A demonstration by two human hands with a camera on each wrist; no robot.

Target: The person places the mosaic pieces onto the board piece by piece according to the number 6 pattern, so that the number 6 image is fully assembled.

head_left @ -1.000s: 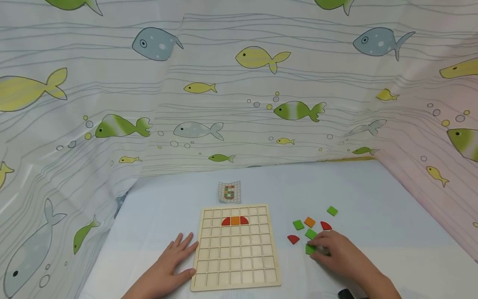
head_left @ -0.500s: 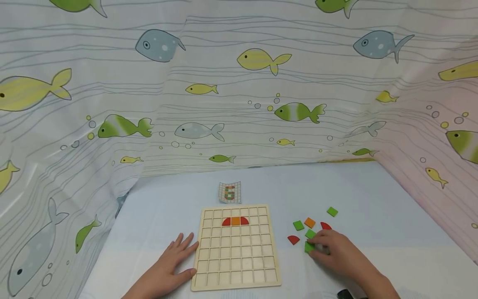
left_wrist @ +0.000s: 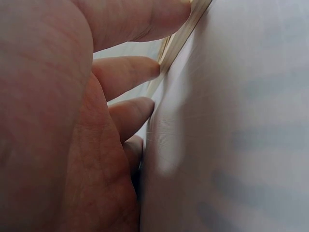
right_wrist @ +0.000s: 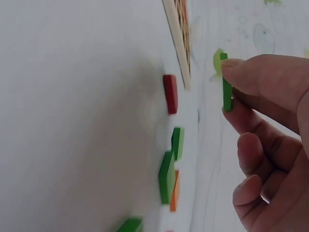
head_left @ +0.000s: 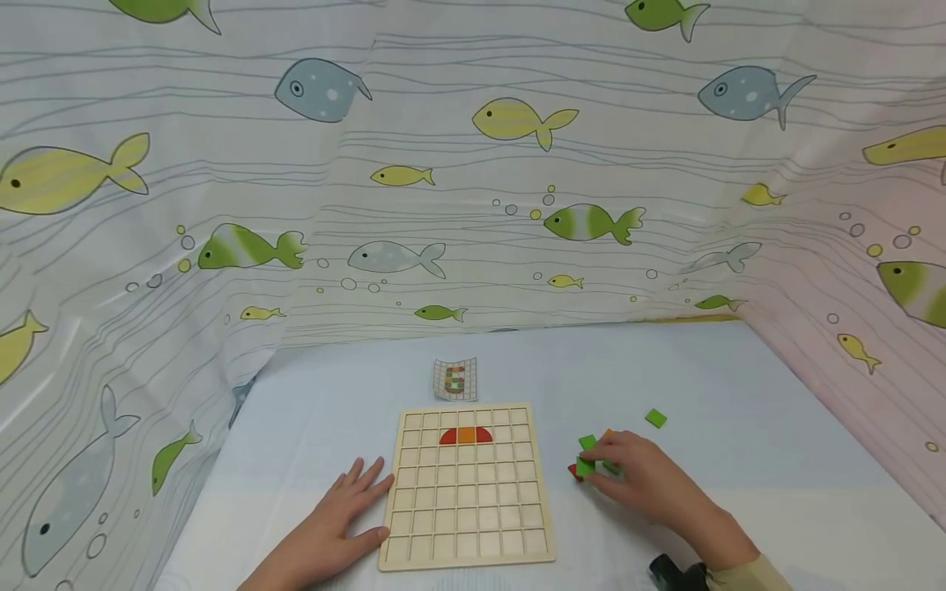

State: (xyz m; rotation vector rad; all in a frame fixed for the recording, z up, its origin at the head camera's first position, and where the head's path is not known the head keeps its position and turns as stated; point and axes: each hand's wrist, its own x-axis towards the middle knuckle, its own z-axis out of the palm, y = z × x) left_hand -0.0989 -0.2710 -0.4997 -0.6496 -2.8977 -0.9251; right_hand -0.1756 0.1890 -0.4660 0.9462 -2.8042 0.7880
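Between thumb and index finger, my right hand (head_left: 643,476) pinches a green square tile (right_wrist: 226,83), lifted off the table. In the head view that hand is over the loose pieces and partly hides them. My left hand (head_left: 336,521) lies with fingers spread along the left edge of a wooden grid board (head_left: 451,497), touching its rim. Near the board's top, a row holds a red quarter-circle tile (head_left: 448,437), an orange square tile (head_left: 466,435) and another red quarter-circle tile (head_left: 484,435). The left wrist view shows fingertips (left_wrist: 149,68) against the board's side.
Loose pieces lie right of the board: a red quarter-circle (right_wrist: 170,94), green squares (right_wrist: 167,178) and an orange square (right_wrist: 175,192). One green square (head_left: 656,419) sits farther back. Behind the board is a small pattern card (head_left: 454,379). A fish-print curtain (head_left: 473,205) surrounds the table.
My right hand has raised the green square tile and moved left and slightly away from me, toward the board. My left hand stays at the board's edge.
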